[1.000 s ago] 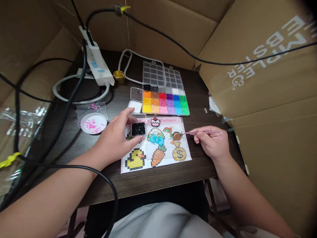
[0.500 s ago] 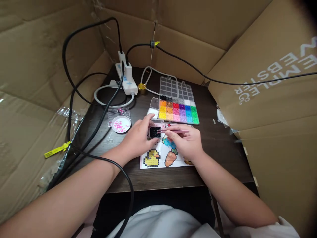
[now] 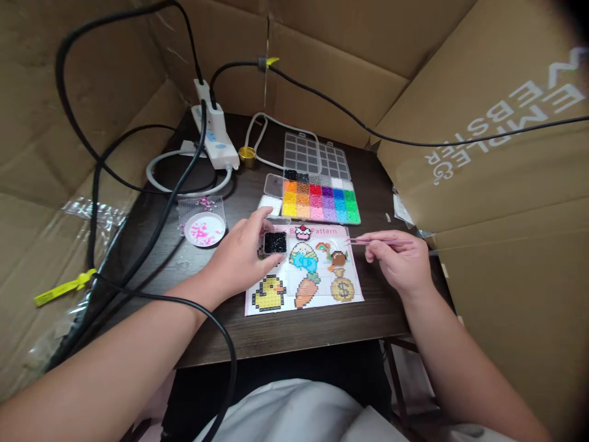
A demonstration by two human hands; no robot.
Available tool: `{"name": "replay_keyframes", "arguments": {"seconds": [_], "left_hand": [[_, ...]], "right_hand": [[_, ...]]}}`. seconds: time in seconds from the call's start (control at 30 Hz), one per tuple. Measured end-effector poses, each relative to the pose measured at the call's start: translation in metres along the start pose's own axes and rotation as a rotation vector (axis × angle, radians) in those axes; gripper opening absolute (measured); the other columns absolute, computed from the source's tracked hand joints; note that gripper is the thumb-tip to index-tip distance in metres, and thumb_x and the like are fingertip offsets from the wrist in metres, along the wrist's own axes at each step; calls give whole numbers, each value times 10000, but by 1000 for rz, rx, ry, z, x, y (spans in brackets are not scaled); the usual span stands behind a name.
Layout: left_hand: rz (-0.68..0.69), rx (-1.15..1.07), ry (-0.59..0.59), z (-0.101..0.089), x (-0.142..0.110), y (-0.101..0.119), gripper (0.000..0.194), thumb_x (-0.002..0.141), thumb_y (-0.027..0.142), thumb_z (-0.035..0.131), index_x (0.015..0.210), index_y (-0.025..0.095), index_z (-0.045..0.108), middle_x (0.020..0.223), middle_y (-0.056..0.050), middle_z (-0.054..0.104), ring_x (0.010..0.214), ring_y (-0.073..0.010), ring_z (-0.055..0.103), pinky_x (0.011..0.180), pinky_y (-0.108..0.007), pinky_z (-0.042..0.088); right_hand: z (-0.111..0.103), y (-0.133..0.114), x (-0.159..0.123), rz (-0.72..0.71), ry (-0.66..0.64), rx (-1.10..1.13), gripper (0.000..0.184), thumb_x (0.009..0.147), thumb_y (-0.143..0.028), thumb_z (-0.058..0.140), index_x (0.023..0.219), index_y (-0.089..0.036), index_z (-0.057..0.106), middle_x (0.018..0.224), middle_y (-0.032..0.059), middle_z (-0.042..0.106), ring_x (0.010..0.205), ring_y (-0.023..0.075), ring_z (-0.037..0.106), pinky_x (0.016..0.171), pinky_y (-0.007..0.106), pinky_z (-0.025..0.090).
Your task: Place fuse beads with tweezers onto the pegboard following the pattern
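Tweezers (image 3: 359,240) pinched in right hand (image 3: 400,259), long axis crosswise, tips pointing left at right edge of pattern sheet (image 3: 289,297). Left hand (image 3: 243,250), apart, clamped around box (image 3: 275,252) of black beads (image 3: 275,240).

I count my two bare hands (image 3: 399,261), one pair of slim pink tweezers (image 3: 361,240), two small clear-plastic bead boxes (image 3: 275,253), one large clear-plastic compartmented case (image 3: 297,153) at twelve o'clock, one round white dish (image 3: 217,228) at eleven.
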State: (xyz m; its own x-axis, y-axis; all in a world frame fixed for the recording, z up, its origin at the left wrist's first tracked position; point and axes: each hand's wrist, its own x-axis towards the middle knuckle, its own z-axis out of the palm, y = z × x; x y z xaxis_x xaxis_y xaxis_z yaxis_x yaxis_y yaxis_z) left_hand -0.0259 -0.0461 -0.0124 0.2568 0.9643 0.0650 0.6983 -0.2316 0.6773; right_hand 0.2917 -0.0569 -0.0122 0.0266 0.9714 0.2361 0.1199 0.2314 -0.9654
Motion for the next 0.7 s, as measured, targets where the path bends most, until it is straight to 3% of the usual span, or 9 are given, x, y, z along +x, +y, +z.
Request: {"name": "replay_keyframes", "arguments": {"seconds": [0.07, 0.17, 0.7], "left_hand": [[3, 3, 2, 0, 0, 0, 796, 791, 396, 730, 1475, 205, 371, 1290, -112, 674, 1160, -311, 625, 1023, -490, 514], [2, 0, 10, 0, 1, -1, 801, 783, 417, 733, 1469, 219, 370, 1290, -106, 679, 1170, -313, 631, 1039, -493, 508], [-29, 25, 20, -2, 2, 2, 809, 771, 441, 740, 1464, 253, 367, 1250, -92, 703, 1137, -314, 656, 1046, -513, 512]], "right_hand": [[-21, 12, -5, 26, -25, -42, 57, 830, -237, 824, 885, -235, 835, 885, 66, 827, 555, 126, 642, 538, 281, 532], [-35, 23, -10, 62, -58, -44, 49, 828, -254, 829, 876, -246, 838, 890, 61, 829, 573, 131, 653, 561, 284, 543], [-30, 22, -9, 106, -90, -111, 66, 816, -293, 833, 846, -235, 847, 820, 62, 824, 608, 159, 705, 549, 273, 567]]}}
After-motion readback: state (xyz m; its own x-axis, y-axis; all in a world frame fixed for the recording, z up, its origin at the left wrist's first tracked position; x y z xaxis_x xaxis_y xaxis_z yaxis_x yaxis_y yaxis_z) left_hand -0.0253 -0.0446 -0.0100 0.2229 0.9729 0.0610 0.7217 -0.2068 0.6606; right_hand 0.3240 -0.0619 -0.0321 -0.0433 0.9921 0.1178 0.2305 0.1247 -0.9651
